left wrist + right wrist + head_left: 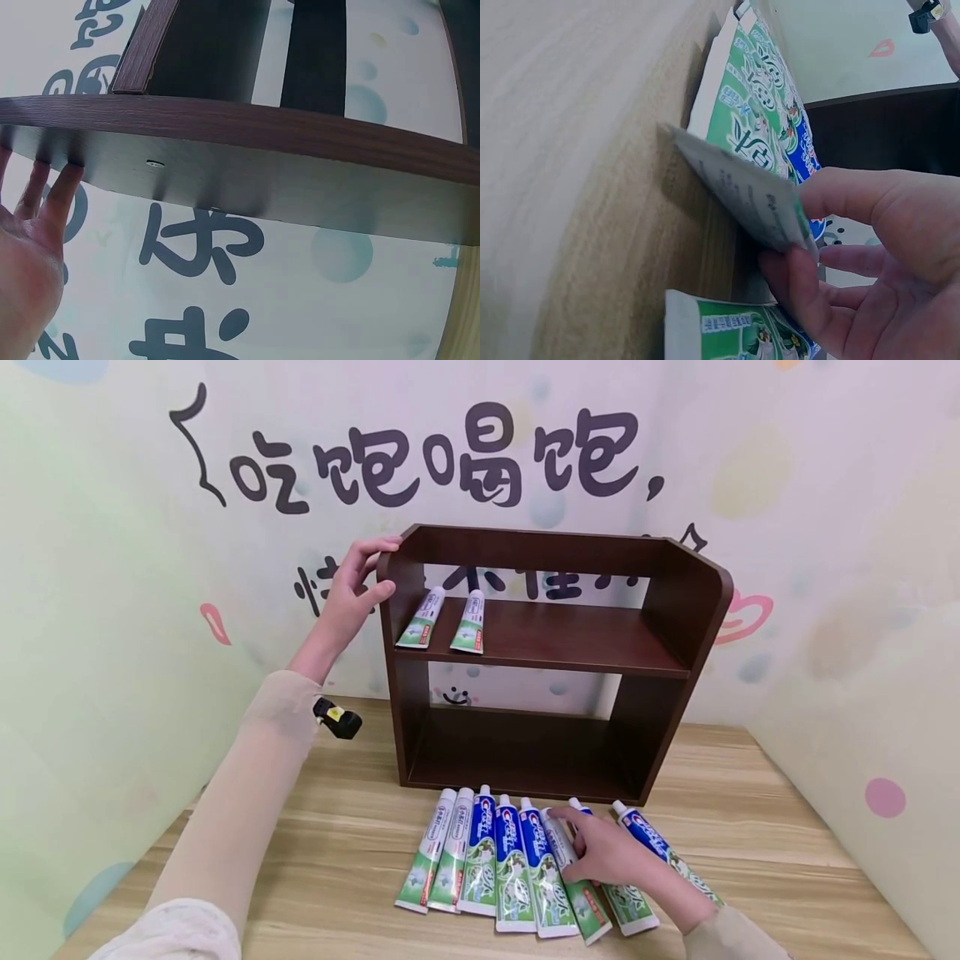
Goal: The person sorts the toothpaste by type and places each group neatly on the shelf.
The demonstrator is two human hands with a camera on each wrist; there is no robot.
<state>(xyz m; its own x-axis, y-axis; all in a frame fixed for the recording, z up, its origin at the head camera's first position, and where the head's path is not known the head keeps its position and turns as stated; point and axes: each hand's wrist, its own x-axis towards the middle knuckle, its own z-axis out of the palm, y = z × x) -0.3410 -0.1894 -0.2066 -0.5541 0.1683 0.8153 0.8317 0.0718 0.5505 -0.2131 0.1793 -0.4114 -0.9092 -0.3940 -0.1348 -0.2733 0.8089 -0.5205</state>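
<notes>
My right hand point(611, 852) pinches a white and green toothpaste tube point(589, 912) between thumb and fingers. In the right wrist view this tube point(739, 193) tilts on its side, its flat end near the tabletop. Blue and green Crest tubes point(514, 877) lie on its left, another Crest tube point(633, 906) is partly hidden under my right hand, and one more point(667, 847) lies past it. My left hand point(352, 585) touches the upper left side of a dark brown wooden shelf point(536, 668); in the left wrist view its extended fingers point(56, 202) meet the outer panel.
Two white and green tubes point(467, 622) lean on the left of the shelf's upper level. Two more such tubes point(431, 860) begin the row on the wood-grain table point(330, 843). Behind stands a wall point(450, 410) with large dark lettering.
</notes>
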